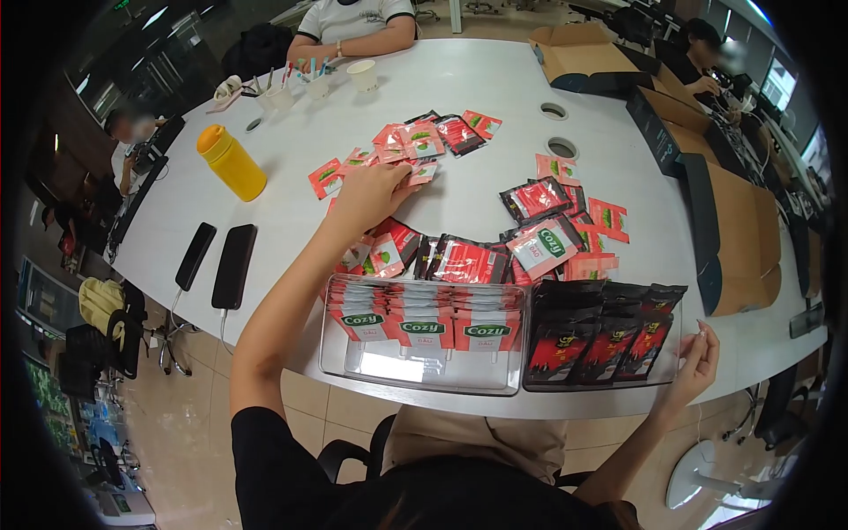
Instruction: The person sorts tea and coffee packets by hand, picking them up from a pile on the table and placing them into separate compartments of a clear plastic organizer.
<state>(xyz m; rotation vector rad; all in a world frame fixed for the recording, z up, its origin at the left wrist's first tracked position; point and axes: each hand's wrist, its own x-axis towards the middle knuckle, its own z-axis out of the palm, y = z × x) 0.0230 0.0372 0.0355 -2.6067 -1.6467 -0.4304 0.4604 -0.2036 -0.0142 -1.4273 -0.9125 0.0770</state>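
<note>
My left hand reaches over the table into the far pile of sachets. Its fingers are closed on a pink sachet at the pile's near edge, though the fingertips are partly hidden. Close to me stands a clear tray with rows of upright Cozy sachets. Beside it on the right, another clear tray holds upright black and red sachets. My right hand is at that tray's right end, fingers apart and loosely bent, with nothing visible in them.
Mixed loose sachets lie behind the trays. A yellow bottle and two phones with cables are at left. Paper cups stand near a person across the table. Open cardboard boxes line the right side.
</note>
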